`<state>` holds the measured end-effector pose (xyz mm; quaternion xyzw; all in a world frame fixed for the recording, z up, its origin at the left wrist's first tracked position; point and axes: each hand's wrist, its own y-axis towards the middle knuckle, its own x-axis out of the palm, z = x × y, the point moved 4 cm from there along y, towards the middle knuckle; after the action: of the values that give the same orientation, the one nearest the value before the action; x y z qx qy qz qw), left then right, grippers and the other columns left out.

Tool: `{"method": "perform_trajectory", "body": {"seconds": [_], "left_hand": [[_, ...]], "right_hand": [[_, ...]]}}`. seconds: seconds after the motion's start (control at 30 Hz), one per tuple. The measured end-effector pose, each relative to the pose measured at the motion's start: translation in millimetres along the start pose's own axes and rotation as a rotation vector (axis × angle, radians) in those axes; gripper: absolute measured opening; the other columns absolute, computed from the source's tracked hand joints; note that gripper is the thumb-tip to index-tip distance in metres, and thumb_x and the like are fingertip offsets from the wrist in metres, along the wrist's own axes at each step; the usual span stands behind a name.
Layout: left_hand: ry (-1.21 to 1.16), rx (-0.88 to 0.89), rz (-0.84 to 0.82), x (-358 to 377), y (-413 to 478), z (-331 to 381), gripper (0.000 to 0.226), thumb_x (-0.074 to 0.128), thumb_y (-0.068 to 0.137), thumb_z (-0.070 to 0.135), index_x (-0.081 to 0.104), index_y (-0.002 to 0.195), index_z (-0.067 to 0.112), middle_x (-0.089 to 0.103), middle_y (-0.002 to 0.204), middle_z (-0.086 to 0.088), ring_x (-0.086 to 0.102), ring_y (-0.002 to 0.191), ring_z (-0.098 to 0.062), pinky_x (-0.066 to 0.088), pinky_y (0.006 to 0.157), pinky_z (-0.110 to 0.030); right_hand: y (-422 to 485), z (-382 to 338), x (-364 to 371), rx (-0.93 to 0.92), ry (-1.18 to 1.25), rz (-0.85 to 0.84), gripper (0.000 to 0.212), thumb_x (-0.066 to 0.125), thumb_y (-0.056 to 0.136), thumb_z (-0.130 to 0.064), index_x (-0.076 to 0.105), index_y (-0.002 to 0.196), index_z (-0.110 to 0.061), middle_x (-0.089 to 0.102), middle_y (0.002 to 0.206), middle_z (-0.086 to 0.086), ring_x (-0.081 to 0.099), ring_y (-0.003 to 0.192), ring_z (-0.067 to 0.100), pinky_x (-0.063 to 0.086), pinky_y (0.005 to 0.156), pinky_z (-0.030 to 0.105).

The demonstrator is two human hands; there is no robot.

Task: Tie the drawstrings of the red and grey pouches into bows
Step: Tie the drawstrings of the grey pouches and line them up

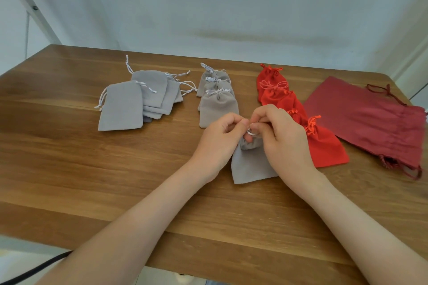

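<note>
A small grey pouch (250,166) lies on the wooden table (92,169) in front of me, its neck gathered. My left hand (220,139) and my right hand (282,136) meet above that neck, each pinching the pouch's white drawstring (252,132), of which only a small loop shows between the fingers. Behind them lies a column of three grey pouches (217,99) with tied strings. To the right, several bright red pouches (324,146) with tied orange strings overlap in a row. A stack of flat grey pouches (122,106) with loose strings lies at the left.
Large dark red drawstring bags (370,120) lie flat at the right edge of the table. A white wall stands close behind the table's far edge. A black cable (34,268) runs below the front left corner.
</note>
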<state>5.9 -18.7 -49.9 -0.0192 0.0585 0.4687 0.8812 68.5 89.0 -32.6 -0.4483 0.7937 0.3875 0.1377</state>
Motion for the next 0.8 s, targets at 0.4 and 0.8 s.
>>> {"method": "perform_trajectory", "body": {"seconds": [0.4,0.8], "left_hand": [[-0.134,-0.046,0.004,0.4,-0.4,0.1,0.027,0.051,0.097,0.019,0.058,0.070,0.018,0.056,0.063,0.008,0.053,0.067,-0.001,0.041,0.070,-0.014],[-0.169,-0.050,0.144,-3.6,0.4,0.2,0.023,0.057,0.093,0.017,0.065,0.075,0.007,0.062,0.069,-0.007,0.057,0.072,-0.013,0.048,0.074,-0.026]], "right_hand": [[6.5,-8.2,-2.9,0.111,0.098,-0.116,0.024,0.055,0.090,-0.004,0.046,0.098,-0.024,0.060,0.076,-0.001,0.054,0.078,0.006,0.036,0.067,0.011],[3.9,3.6,7.2,0.362,0.208,-0.266,0.006,0.067,0.085,-0.015,0.070,0.084,-0.020,0.070,0.080,-0.001,0.063,0.078,0.009,0.047,0.075,0.028]]}}
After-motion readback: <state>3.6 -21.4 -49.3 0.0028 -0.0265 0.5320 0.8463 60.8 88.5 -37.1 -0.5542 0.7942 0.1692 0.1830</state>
